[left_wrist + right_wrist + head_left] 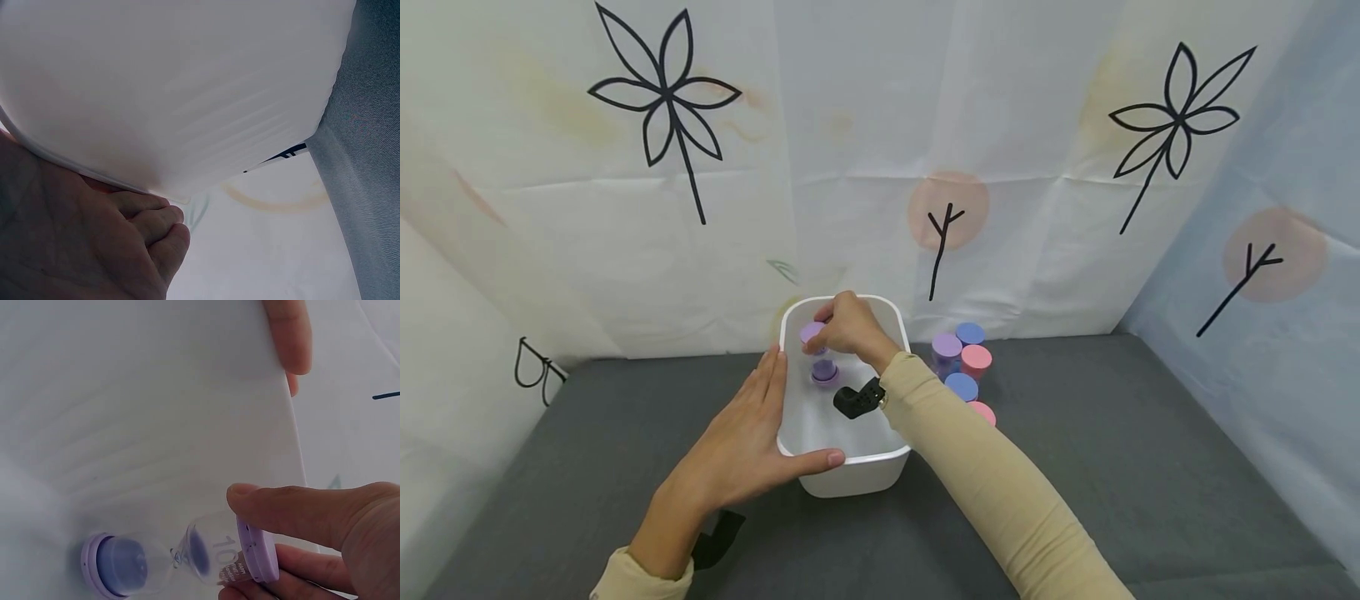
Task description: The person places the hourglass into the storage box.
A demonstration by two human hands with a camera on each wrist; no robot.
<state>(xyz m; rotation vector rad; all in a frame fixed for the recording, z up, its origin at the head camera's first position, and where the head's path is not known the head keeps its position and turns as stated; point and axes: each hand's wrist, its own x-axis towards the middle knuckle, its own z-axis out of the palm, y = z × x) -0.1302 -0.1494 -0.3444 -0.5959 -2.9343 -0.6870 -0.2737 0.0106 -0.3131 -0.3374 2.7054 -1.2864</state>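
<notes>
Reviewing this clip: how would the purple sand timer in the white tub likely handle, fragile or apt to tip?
The purple sand timer looks fragile: clear, thin-waisted body. Its flat end caps suggest steady standing, though tall and narrow, so a nudge may tip it. The right hand pinches its cap.

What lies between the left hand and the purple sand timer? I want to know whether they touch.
The white bin's wall: left hand rests outside it, sand timer inside, in the head view.

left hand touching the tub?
Touching. In the head view the left hand lies flat against the tub, its thumb hooked over the near rim; the left wrist view shows the fingers against the tub wall.
</notes>
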